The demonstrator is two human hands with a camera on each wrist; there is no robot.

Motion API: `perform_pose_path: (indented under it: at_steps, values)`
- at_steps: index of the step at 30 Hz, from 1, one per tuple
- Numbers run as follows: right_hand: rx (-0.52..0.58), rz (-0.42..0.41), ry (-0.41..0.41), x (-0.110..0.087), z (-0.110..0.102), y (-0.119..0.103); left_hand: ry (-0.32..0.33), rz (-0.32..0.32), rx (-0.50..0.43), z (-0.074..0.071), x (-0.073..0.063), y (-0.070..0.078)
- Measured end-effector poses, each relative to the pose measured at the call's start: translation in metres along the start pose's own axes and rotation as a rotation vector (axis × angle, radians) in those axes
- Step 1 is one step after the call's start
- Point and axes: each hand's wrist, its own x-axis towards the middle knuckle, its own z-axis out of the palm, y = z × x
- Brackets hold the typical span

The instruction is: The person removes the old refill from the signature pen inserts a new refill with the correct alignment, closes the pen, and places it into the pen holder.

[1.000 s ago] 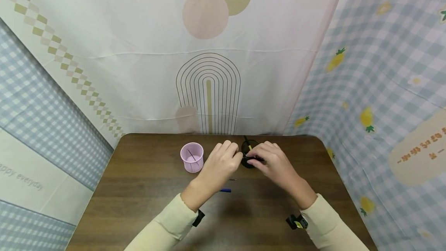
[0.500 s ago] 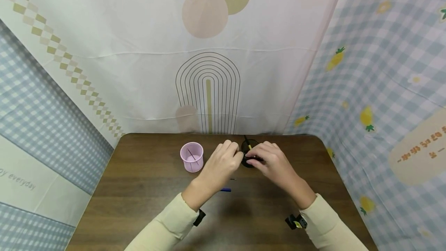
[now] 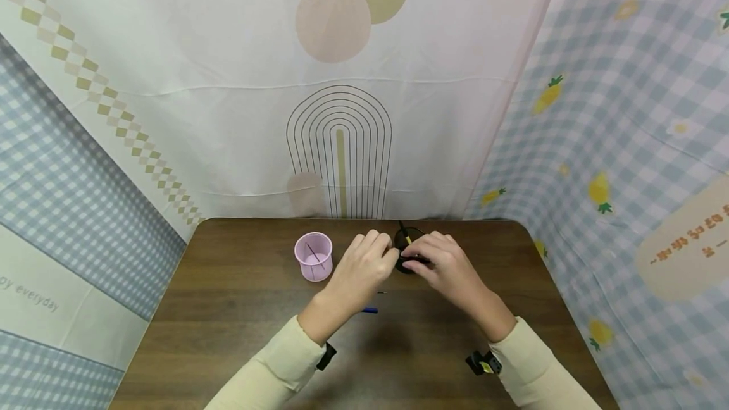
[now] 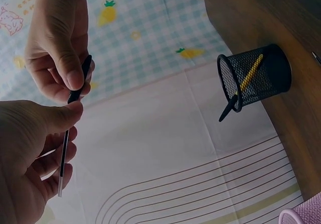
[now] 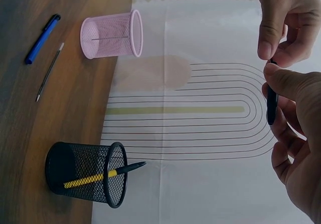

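In the head view my left hand (image 3: 361,274) and right hand (image 3: 450,271) meet above the table, fingertips close together. My left thumb and fingers pinch a thin pen refill (image 4: 63,156), whose clear end points down along the left fingers. A short tapered black pen piece (image 4: 81,81) is pinched by my right hand, in line with the refill and right at the left thumb. The right wrist view shows this black piece lying along the right fingers. Below the hands stands a black mesh pen cup (image 5: 75,158) holding a yellow pen with a black end (image 5: 95,179).
A pink mesh cup (image 5: 108,25) stands left of the hands with a thin refill (image 5: 111,37) inside. On the table (image 3: 239,309) lie a blue pen piece with a dark clip (image 5: 42,39) and another thin refill (image 5: 49,73). Patterned cloths hang behind and beside the table.
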Motion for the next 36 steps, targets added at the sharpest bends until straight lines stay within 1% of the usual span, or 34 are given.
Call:
perform_pose_path:
  at_steps: [10,18,23,27,31,34,36]
  values:
    - [0.002,0.01,0.0,-0.001,0.0,0.001,-0.002,-0.005,-0.017,0.001,0.0,0.0]
    - [0.01,0.015,0.005,0.0,-0.001,0.001,0.031,-0.045,-0.056,-0.002,0.0,-0.003]
    - [0.009,0.011,0.007,0.001,-0.002,0.0,0.035,-0.067,-0.127,-0.007,-0.001,-0.011]
    - [0.006,0.014,0.006,0.002,-0.003,-0.001,0.02,-0.066,-0.179,-0.009,-0.005,-0.018]
    - [0.004,0.019,-0.008,0.001,-0.003,0.0,0.027,-0.065,-0.217,-0.01,-0.011,-0.025]
    - [0.002,0.031,-0.028,0.0,-0.004,0.001,0.044,-0.083,-0.278,-0.011,-0.016,-0.031]
    - [0.001,0.045,-0.042,-0.001,-0.006,0.002,0.05,-0.103,-0.336,-0.012,-0.02,-0.035]
